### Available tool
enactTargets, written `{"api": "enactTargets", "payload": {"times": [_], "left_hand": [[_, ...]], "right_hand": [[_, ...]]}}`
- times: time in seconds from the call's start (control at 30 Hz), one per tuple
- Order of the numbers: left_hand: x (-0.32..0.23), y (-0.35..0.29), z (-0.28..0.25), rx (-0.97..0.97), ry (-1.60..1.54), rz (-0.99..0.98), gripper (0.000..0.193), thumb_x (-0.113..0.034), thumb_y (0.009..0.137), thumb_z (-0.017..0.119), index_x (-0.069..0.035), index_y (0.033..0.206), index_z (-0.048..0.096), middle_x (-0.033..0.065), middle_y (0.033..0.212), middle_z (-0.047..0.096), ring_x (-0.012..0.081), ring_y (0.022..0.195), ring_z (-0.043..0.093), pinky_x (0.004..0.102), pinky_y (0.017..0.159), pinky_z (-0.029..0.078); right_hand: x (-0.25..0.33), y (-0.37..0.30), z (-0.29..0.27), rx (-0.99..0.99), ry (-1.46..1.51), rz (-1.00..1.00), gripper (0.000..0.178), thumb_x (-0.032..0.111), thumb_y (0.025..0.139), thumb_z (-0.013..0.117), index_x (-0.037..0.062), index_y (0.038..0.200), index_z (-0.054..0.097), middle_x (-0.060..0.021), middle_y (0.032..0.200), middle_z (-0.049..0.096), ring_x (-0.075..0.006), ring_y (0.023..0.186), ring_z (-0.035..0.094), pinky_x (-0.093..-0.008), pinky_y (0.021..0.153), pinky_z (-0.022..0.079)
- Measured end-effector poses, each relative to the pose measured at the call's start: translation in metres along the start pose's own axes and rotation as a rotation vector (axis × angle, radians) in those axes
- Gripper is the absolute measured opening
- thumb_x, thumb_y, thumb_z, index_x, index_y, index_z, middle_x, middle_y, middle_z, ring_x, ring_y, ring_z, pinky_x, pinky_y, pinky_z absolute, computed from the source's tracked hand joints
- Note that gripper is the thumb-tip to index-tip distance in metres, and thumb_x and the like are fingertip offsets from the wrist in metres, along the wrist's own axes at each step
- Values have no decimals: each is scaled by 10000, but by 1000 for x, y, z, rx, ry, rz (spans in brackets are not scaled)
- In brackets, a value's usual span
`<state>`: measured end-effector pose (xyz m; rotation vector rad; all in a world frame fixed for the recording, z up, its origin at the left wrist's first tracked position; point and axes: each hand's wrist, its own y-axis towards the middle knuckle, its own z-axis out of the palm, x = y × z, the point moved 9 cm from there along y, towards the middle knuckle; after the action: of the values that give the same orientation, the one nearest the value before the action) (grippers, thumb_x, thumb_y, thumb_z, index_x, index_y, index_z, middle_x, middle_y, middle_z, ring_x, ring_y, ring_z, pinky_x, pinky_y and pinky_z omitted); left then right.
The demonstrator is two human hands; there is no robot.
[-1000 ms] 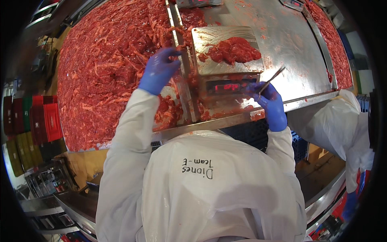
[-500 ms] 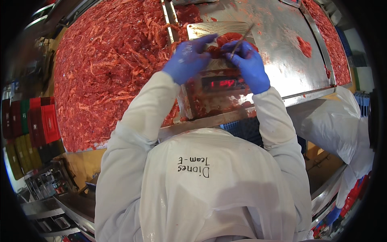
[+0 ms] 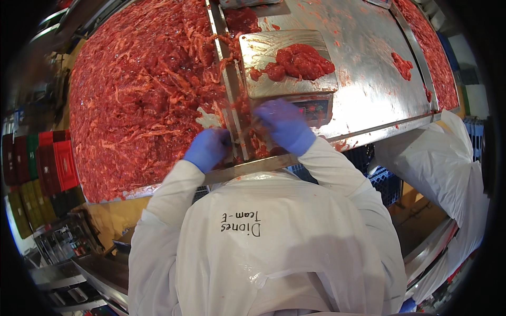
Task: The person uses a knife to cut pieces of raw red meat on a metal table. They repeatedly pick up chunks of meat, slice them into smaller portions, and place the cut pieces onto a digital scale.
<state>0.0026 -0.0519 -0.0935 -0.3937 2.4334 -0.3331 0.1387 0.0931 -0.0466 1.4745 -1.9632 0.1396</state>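
Note:
In its blue glove, my left hand is low over the near edge of the meat bed, beside the metal divider. Its fingers look curled inward; whatever is between them is hidden. A ragged pale scrap lies just beyond those fingers. My right hand, also gloved and smeared by motion, hovers right of the divider, partly covering the scale's display. Its fingers are too blurred to read. A lump of red meat with smaller pieces rests on the scale's steel plate, apart from both hands.
A deep bed of red meat trimmings fills the left side. The steel table carries a small meat scrap; more meat lies past its right rail. Red crates stand far left, white plastic sheeting hangs at right.
Both hands have come away from the meat on the scale, down and nearer to me. The meat stays on the plate. The thin tool earlier in my right hand is no longer visible.

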Motion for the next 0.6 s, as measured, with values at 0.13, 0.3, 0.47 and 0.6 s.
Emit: {"api": "enactTargets", "payload": {"times": [0.13, 0.3, 0.47, 0.6], "left_hand": [[-29, 14, -57, 234, -766, -103, 63, -28, 898, 686, -22, 961, 685, -8, 863, 667, 122, 833, 631, 306, 774, 530], [-112, 68, -109, 23, -988, 80, 160, -44, 921, 683, -33, 1075, 728, 40, 1025, 714, 141, 913, 668, 321, 815, 541], [-22, 64, -130, -370, -389, -17, 319, -110, 903, 711, -47, 1215, 727, 117, 1179, 727, 205, 997, 705, 345, 848, 558], [104, 43, -89, -280, -309, -383, 445, -79, 895, 703, -56, 1338, 682, 140, 1378, 659, 229, 1140, 698, 360, 905, 576]], "right_hand": [[3, 24, -20, 123, 966, 394, 323, 133, 875, 792, 61, 1171, 684, -107, 1176, 718, -254, 1092, 701, -400, 920, 580], [-30, 18, -104, -187, 1217, 413, 358, 48, 935, 747, 26, 1276, 641, -119, 1245, 706, -197, 1141, 680, -345, 1006, 543], [-87, -69, -150, -533, 819, 621, 311, 30, 959, 718, 8, 1260, 640, -119, 1239, 707, -216, 1168, 671, -344, 1063, 496], [-159, -166, -127, -517, 746, 863, 296, 32, 946, 717, -10, 1232, 652, -115, 1172, 726, -207, 1110, 687, -336, 1008, 523]]}}
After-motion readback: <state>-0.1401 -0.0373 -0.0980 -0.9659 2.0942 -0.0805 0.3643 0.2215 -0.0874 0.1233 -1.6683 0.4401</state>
